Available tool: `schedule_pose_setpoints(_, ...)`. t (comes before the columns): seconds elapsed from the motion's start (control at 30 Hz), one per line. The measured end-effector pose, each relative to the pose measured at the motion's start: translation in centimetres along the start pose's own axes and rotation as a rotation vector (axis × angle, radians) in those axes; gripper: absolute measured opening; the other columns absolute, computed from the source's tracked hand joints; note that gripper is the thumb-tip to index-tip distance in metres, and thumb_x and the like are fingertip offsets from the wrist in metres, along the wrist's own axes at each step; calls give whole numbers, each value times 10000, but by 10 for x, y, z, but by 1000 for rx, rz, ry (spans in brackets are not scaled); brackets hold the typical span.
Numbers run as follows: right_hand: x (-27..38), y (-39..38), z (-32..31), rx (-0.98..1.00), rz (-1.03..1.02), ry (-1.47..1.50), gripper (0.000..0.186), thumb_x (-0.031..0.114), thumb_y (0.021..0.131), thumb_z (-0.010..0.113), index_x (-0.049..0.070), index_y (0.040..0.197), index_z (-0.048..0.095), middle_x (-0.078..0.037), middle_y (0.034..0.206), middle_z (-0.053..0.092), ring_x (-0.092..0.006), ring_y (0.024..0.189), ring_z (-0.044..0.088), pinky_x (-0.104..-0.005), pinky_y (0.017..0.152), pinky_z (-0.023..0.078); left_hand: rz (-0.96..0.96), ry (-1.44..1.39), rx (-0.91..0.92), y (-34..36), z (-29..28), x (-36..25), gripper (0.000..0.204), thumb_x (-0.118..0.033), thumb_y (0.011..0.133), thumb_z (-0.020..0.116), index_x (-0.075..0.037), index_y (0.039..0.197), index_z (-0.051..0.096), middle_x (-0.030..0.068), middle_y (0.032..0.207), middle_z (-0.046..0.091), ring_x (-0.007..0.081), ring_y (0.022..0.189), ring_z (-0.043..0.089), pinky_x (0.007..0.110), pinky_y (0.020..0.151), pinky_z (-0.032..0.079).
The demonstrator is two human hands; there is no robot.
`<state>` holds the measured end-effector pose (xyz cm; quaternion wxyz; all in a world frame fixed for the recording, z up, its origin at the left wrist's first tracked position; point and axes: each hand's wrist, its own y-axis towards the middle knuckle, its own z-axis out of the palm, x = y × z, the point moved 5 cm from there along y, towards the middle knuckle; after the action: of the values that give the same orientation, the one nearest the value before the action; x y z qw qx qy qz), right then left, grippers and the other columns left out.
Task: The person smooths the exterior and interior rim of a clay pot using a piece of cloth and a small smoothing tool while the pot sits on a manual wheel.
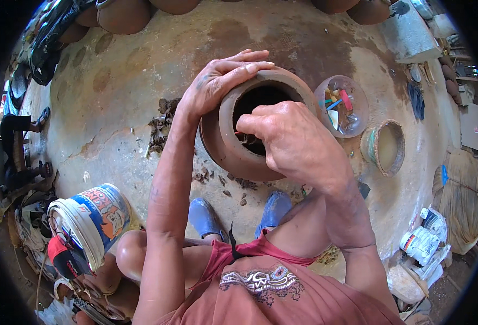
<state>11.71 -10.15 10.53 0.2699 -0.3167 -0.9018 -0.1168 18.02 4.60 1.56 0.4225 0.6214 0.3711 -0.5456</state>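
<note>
A round brown clay pot (241,165) with a wide dark mouth stands on the floor in front of me, between my blue shoes. My left hand (217,81) rests on the pot's far left shoulder and rim, fingers stretched out along it. Over the mouth, my right hand (296,138) is closed, its fingers dipping toward the opening. A small bit of red shows below its fingertips, but what it grips is mostly hidden. Dark clay scraps (163,122) lie on the floor left of the pot.
To the pot's right are a clear plastic tub (362,116) of small tools and a bowl of cloudy liquid (389,149). A white-and-blue bucket (112,208) stands at left. More clay pots (123,15) line the far edge; a straw broom (461,200) lies right.
</note>
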Motion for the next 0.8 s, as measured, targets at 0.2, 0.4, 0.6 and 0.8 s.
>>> schedule_pose_setpoints(0.2, -5, -1, -9, 84, -59, 59, 225, -59, 777, 649, 13, 975, 728, -203, 891, 715, -424, 880, 713, -491, 756, 557, -3, 43, 56, 19, -5, 0, 462, -387, 1048, 641, -31, 1314, 767, 156, 1538, 608, 274, 1430, 557, 407, 1171, 466)
schedule_pose_setpoints(0.4, -13, -2, -23, -78, -11, 22, 219, -73, 822, 634, -4, 1004, 734, -213, 909, 721, -425, 881, 713, -465, 776, 571, -88, 62, -212, 16, -11, -3, 483, -376, 1080, 612, -22, 1394, 712, 158, 1412, 700, 226, 1352, 618, 378, 1151, 469)
schedule_pose_setpoints(0.6, -14, 13, -8, -220, 116, -12, 216, -50, 832, 629, -20, 1027, 717, -243, 968, 740, -429, 948, 727, -502, 855, 582, -7, 149, -699, -58, -8, -15, 468, -339, 1116, 577, -1, 1423, 680, 173, 1399, 708, 234, 1365, 605, 364, 1164, 440)
schedule_pose_setpoints(0.8, -13, 14, -1, -277, 152, 5, 214, -17, 820, 646, -20, 1026, 708, -259, 975, 744, -429, 958, 735, -522, 869, 592, -21, 269, -836, -113, 47, -6, 465, -294, 1133, 503, -7, 1474, 634, 161, 1517, 632, 347, 1526, 438, 475, 1273, 282)
